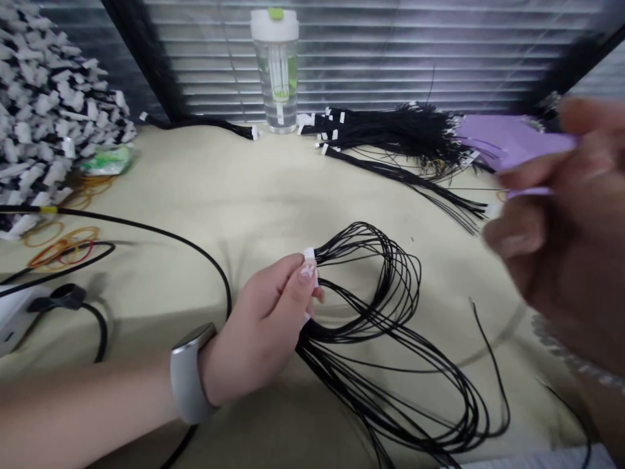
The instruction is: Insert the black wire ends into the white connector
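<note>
My left hand is closed, its thumb and fingers pinching white connectors at the ends of a black wire harness. From there the thin black wires loop out to the right and trail down toward the near edge. One loose wire end stands up to the right of the loops. Raised at the right side, close to the camera, my right hand is smeared by motion. Its fingers look bent, and whether anything sits between them is unclear.
White-ended harnesses pile high at left, near orange rubber bands and a black cable. Behind stand a water bottle, bundled black wires and a purple sheet. A white device sits at far left.
</note>
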`<state>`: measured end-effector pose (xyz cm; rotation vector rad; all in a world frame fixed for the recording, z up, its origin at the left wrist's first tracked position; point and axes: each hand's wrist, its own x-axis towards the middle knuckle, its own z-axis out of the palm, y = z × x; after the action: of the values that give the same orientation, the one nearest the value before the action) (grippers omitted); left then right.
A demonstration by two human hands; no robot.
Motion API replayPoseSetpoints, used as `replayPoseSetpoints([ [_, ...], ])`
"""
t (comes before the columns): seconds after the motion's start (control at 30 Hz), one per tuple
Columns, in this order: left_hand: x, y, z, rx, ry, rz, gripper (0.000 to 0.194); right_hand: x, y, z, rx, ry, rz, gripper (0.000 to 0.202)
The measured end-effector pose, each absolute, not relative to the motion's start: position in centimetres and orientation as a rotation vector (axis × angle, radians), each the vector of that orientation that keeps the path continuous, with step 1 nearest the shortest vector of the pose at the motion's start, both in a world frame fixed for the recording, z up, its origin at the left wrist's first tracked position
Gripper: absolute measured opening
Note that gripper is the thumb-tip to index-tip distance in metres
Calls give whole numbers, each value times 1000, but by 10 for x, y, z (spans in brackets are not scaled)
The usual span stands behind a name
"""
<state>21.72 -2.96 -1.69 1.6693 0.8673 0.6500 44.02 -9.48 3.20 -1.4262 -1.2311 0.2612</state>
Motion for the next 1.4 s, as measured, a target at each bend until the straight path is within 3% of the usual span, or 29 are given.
replayPoseSetpoints([
  [0.07,215,-31,-16,1703,825,639,36,422,-102,27,-1371,-1295,420,53],
  [0.1,214,-32,-15,1729,798,628,35,415,-105,25,-1389,-1392,458,51],
  [0.23,209,-34,-12,1852,695,571,34,405,-111,18,-1496,-1859,399,7],
  [0.43,209,-34,-13,1896,676,507,33,397,-110,16,-1369,-1946,339,24],
  [0.63,210,-34,-12,1967,688,444,38,390,-114,11,-1521,-1868,262,11],
  [1.03,212,-31,-8,1962,620,430,34,390,-125,7,-1559,-1969,-5,15],
  [1.13,212,-30,-8,1946,623,405,36,393,-127,6,-1485,-2049,-55,20],
  [1.23,212,-31,-8,1892,638,368,38,396,-125,8,-1281,-2159,-174,8],
  [1.4,213,-31,-7,1818,645,358,39,396,-118,11,-1169,-2223,-315,27],
])
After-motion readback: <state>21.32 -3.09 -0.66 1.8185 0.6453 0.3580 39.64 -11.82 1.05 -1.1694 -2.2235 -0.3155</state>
